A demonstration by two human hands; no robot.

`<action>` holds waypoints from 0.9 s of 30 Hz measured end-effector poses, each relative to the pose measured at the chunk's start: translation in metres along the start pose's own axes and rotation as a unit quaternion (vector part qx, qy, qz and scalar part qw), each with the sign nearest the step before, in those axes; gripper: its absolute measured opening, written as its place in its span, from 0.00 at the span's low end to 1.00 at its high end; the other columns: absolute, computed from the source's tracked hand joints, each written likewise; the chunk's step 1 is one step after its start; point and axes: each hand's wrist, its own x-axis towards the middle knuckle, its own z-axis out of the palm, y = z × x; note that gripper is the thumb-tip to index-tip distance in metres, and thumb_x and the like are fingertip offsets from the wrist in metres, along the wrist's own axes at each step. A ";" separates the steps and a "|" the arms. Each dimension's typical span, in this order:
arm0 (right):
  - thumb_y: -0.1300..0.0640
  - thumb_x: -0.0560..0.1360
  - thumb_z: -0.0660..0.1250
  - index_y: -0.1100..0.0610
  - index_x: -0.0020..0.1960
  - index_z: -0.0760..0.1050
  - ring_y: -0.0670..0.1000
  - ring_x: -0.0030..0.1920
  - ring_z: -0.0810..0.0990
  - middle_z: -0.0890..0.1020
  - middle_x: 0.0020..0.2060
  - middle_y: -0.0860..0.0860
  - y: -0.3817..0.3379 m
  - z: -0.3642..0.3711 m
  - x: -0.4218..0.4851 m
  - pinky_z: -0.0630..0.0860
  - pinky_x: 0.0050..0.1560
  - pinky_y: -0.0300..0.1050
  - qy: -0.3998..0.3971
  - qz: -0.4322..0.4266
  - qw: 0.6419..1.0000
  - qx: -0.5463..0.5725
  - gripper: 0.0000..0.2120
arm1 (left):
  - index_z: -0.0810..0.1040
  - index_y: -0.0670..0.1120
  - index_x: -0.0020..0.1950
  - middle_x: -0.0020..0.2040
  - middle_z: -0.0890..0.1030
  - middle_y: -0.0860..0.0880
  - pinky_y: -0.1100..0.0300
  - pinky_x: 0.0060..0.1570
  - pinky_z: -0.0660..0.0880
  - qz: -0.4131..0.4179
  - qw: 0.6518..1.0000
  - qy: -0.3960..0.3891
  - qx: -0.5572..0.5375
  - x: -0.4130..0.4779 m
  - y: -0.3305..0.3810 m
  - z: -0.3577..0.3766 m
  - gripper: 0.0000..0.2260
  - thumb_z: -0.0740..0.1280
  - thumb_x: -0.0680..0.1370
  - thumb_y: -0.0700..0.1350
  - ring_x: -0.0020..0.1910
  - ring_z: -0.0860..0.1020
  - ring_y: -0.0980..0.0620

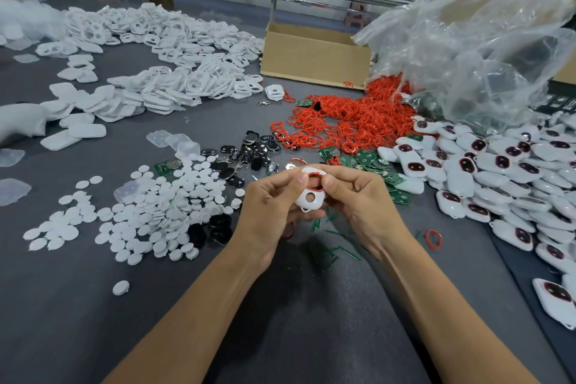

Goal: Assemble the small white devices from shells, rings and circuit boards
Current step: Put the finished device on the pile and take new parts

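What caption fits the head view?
Left hand and right hand hold a thin red ring against a white plastic shell above a cluttered grey table.

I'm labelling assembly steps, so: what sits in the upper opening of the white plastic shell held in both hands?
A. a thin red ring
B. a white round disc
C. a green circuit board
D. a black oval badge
A: a thin red ring lines the upper opening of the white plastic shell, which the left hand and right hand pinch between them.
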 end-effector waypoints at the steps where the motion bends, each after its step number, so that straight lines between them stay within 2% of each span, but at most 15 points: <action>1: 0.65 0.74 0.64 0.68 0.56 0.78 0.60 0.47 0.81 0.83 0.47 0.66 0.000 0.001 0.000 0.78 0.51 0.53 0.007 -0.007 1.000 -0.017 0.13 | 0.83 0.41 0.54 0.47 0.84 0.40 0.57 0.38 0.82 0.002 1.000 0.005 0.006 0.000 0.000 0.001 0.11 0.66 0.77 0.44 0.43 0.83 0.45; 3: 0.67 0.75 0.63 0.65 0.54 0.79 0.55 0.43 0.83 0.84 0.44 0.62 0.001 0.001 0.001 0.80 0.48 0.46 0.017 -0.014 0.999 -0.040 0.10 | 0.83 0.41 0.55 0.46 0.84 0.40 0.57 0.38 0.82 0.006 1.000 0.013 0.016 0.000 -0.001 0.002 0.10 0.65 0.78 0.42 0.43 0.82 0.45; 6: 0.68 0.76 0.64 0.64 0.55 0.80 0.54 0.42 0.84 0.85 0.43 0.60 0.002 0.004 0.001 0.80 0.47 0.44 0.029 -0.028 0.997 -0.061 0.10 | 0.83 0.41 0.54 0.44 0.85 0.41 0.57 0.37 0.82 0.010 1.000 0.023 0.019 0.001 -0.003 0.002 0.09 0.65 0.79 0.41 0.41 0.82 0.46; 8: 0.69 0.74 0.67 0.57 0.52 0.81 0.50 0.43 0.85 0.86 0.42 0.52 0.004 0.008 0.001 0.80 0.47 0.42 0.062 -0.080 0.987 -0.127 0.11 | 0.84 0.44 0.51 0.43 0.85 0.43 0.57 0.38 0.83 0.008 0.999 0.035 0.012 0.002 -0.004 0.003 0.08 0.65 0.79 0.40 0.39 0.83 0.48; 10: 0.69 0.71 0.70 0.50 0.48 0.81 0.45 0.42 0.84 0.85 0.41 0.43 0.005 0.011 0.000 0.79 0.45 0.39 0.116 -0.157 0.954 -0.229 0.14 | 0.84 0.46 0.50 0.45 0.85 0.43 0.56 0.41 0.83 0.003 0.999 0.042 0.000 0.003 -0.005 0.004 0.08 0.65 0.79 0.41 0.39 0.83 0.49; 13: 0.69 0.70 0.70 0.49 0.45 0.81 0.40 0.40 0.83 0.83 0.38 0.37 0.009 0.015 -0.002 0.77 0.44 0.34 0.153 -0.254 0.903 -0.310 0.15 | 0.85 0.47 0.50 0.45 0.85 0.44 0.57 0.39 0.83 0.000 0.999 0.040 -0.010 0.002 -0.005 0.007 0.08 0.66 0.79 0.41 0.42 0.83 0.50; 16: 0.70 0.69 0.70 0.54 0.43 0.82 0.40 0.39 0.82 0.82 0.37 0.40 0.016 0.015 -0.001 0.77 0.43 0.32 0.186 -0.307 0.864 -0.353 0.12 | 0.86 0.49 0.47 0.42 0.86 0.47 0.60 0.36 0.81 -0.002 0.999 0.044 -0.013 -0.001 -0.004 0.008 0.09 0.66 0.79 0.40 0.40 0.83 0.53; 19: 0.70 0.70 0.70 0.60 0.43 0.82 0.42 0.38 0.81 0.84 0.38 0.46 0.022 0.019 -0.001 0.77 0.42 0.35 0.203 -0.341 0.832 -0.388 0.07 | 0.86 0.52 0.45 0.41 0.85 0.48 0.55 0.40 0.76 -0.010 0.998 0.058 -0.005 -0.003 -0.004 0.008 0.10 0.66 0.79 0.41 0.36 0.83 0.55; 21: 0.69 0.71 0.70 0.61 0.44 0.82 0.43 0.37 0.81 0.85 0.38 0.49 0.024 0.021 -0.002 0.77 0.41 0.35 0.202 -0.353 0.823 -0.396 0.06 | 0.86 0.50 0.47 0.41 0.85 0.48 0.55 0.39 0.77 -0.017 0.998 0.066 -0.008 -0.004 -0.005 0.008 0.09 0.66 0.79 0.42 0.36 0.81 0.54; 23: 0.70 0.71 0.70 0.62 0.44 0.83 0.44 0.38 0.82 0.85 0.39 0.49 0.025 0.021 -0.003 0.78 0.41 0.37 0.198 -0.358 0.822 -0.396 0.06 | 0.85 0.47 0.48 0.42 0.85 0.47 0.60 0.33 0.80 -0.027 0.997 0.063 -0.030 -0.004 -0.003 0.007 0.08 0.66 0.79 0.41 0.37 0.81 0.53; 27: 0.71 0.71 0.69 0.63 0.45 0.83 0.47 0.40 0.83 0.85 0.41 0.50 0.024 0.022 -0.003 0.80 0.43 0.42 0.189 -0.357 0.828 -0.389 0.07 | 0.84 0.44 0.49 0.42 0.85 0.46 0.62 0.33 0.80 -0.048 0.996 0.052 -0.053 -0.005 0.000 0.006 0.08 0.65 0.79 0.40 0.37 0.82 0.52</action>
